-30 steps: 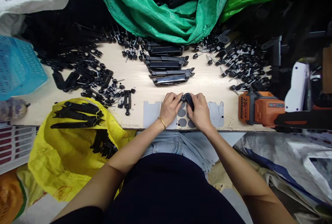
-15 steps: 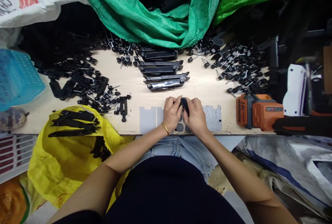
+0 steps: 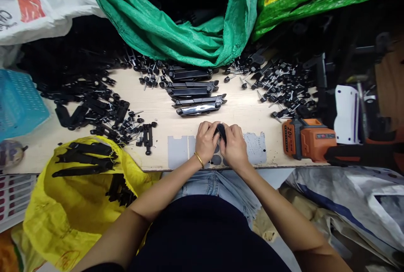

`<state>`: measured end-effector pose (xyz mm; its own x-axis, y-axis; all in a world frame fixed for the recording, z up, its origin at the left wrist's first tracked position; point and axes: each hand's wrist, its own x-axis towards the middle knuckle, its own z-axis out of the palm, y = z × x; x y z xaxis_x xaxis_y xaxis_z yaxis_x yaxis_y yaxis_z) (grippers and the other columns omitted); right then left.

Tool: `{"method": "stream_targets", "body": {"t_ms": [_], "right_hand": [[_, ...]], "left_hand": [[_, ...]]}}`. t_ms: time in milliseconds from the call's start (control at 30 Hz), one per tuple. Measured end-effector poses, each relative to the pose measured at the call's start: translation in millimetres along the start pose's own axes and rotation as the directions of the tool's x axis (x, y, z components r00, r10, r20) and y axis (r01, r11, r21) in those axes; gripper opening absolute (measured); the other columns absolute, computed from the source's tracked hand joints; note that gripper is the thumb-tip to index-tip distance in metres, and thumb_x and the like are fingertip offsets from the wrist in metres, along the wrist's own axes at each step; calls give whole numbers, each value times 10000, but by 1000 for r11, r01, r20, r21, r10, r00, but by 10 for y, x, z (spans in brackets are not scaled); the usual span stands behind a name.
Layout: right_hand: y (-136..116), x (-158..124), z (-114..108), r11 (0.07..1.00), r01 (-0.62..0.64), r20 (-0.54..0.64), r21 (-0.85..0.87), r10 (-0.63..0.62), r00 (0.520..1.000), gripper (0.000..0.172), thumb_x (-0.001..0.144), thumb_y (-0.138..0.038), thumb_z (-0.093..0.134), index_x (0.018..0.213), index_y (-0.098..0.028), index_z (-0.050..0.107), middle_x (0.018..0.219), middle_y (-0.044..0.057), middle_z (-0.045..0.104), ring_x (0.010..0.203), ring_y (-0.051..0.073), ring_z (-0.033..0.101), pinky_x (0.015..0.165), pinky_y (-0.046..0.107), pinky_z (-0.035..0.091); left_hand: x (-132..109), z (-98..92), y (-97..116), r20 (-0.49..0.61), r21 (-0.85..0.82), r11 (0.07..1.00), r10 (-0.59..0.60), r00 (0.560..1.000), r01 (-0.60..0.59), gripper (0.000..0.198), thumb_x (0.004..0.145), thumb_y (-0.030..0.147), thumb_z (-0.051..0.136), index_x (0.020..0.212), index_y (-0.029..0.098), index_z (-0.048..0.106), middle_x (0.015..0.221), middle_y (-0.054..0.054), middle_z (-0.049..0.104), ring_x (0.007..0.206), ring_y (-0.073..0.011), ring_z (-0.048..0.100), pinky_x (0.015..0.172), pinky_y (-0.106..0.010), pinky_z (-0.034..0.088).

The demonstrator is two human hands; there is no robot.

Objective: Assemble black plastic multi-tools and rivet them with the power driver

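Both of my hands meet over the front edge of the wooden bench (image 3: 252,110). My left hand (image 3: 206,141) and my right hand (image 3: 234,146) are closed together on a small black plastic part (image 3: 221,130), pinching it between the fingers. Under them lies a grey sheet (image 3: 255,148) with round dark pads on it. Just beyond my hands lies a stack of long black plastic arms (image 3: 196,91).
Loose black parts and pins (image 3: 104,104) pile at the left, and more pins (image 3: 282,85) at the right. An orange 20V power tool (image 3: 307,139) lies at the right. A yellow sack (image 3: 82,188) holds black arms. A green sack (image 3: 176,24) stands behind; a blue basket (image 3: 19,101) sits far left.
My hands have drawn closer together around the small black part, which has turned more upright between my fingers. The view has shifted slightly, so everything sits lower and further left.
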<state>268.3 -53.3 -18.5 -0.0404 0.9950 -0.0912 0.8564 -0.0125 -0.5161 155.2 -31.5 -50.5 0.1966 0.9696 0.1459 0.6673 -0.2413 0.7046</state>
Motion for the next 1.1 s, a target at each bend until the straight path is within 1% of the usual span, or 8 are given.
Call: {"method": "stream_targets", "body": {"t_ms": [333,500,600,667,733,833,967,1100], "right_hand": [[-41,-12,-16,1000,-10,-20,-7,10,1000,456,768,-129,439,1218,-98,509,989,137,510,955,267,467,807,390,456],[120,92,-181,970,-17,75,244,-1,997,451,783,-264,521,1214,-131,527,960,98,532,855,213,527,784,374,475],[470,402,-546,974,-88,-146,207,119,982,425,802,-316,508,1189,-140,532,1018,126,545,919,240,527,809,423,458],[786,709,-860,975,-215,-426,51,216,878,445,778,-261,518,1198,-113,509,1125,181,507,1113,308,444,923,504,372],[1091,1037,-1146,877,-480,-584,20,400,706,477,759,-185,507,1223,-84,470,1209,232,436,1189,348,385,951,557,312],[1356,1423,-1411,695,-715,-551,81,629,549,381,749,-100,462,1125,-76,518,1163,229,460,1161,348,431,948,587,289],[1192,1470,-1545,762,-645,-611,-51,487,624,294,749,-77,430,1004,-107,575,1133,183,487,1127,315,449,956,575,286],[735,1007,-1497,928,-283,-611,-242,81,788,297,755,-91,425,1004,-165,569,1101,138,484,1115,284,431,953,513,322]], "left_hand": [[60,-72,29,51,53,997,53,997,-55,269,827,94,500,1070,157,596,845,-42,504,838,-198,483,768,-309,440],[77,-143,-32,88,33,991,129,988,-132,239,820,101,507,1033,169,592,815,-27,493,816,-188,500,752,-297,454],[40,-112,-86,31,3,983,183,983,-183,273,828,99,501,1085,154,573,839,-40,513,835,-189,509,776,-307,464],[21,-82,-111,9,-11,981,193,981,-193,281,835,104,497,1099,161,572,851,-45,525,847,-190,514,789,-315,467],[13,-63,-121,2,-20,983,185,983,-185,289,838,110,494,1107,177,573,854,-43,529,849,-191,520,786,-320,471],[18,-62,-119,-2,-24,985,173,985,-173,298,825,110,508,1105,184,577,850,-40,526,848,-192,521,783,-325,476],[39,-73,-106,1,-28,985,171,985,-171,286,818,98,514,1086,175,579,857,-38,525,855,-186,518,790,-320,475],[53,-90,-80,22,5,990,140,990,-140,267,820,105,525,1075,160,584,853,-45,530,859,-194,508,788,-319,463]]}}
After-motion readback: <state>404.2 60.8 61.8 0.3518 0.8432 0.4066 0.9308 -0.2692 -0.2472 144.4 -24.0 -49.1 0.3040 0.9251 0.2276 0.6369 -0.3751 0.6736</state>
